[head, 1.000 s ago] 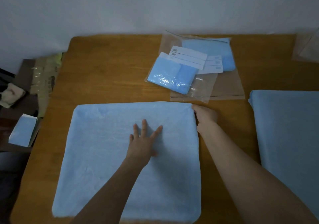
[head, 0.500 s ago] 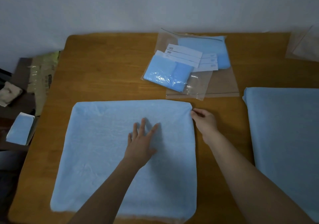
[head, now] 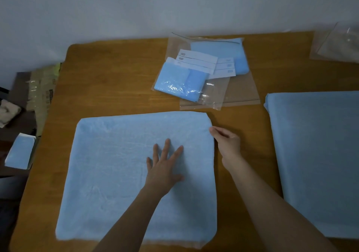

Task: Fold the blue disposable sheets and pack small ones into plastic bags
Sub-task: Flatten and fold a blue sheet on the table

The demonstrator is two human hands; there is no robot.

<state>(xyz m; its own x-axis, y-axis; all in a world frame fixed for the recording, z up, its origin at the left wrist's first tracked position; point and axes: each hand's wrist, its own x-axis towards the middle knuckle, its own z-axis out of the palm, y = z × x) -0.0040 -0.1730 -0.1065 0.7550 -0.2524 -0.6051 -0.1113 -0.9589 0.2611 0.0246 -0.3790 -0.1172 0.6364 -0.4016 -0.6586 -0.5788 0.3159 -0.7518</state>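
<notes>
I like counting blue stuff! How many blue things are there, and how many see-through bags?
Big blue sheets lying flat: 2, one under the hands and one at the right.
Bags with folded blue sheets inside: 2, front and back.
Empty-looking clear bags: 1, far right corner.
Small blue packs off the table: 1, at the left.
Total: 6.

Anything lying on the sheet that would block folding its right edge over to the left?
Only the left hand, which lies flat on the middle of the blue sheet. The right hand is at the upper right edge. The filled plastic bags lie beyond the sheet's far edge.
</notes>
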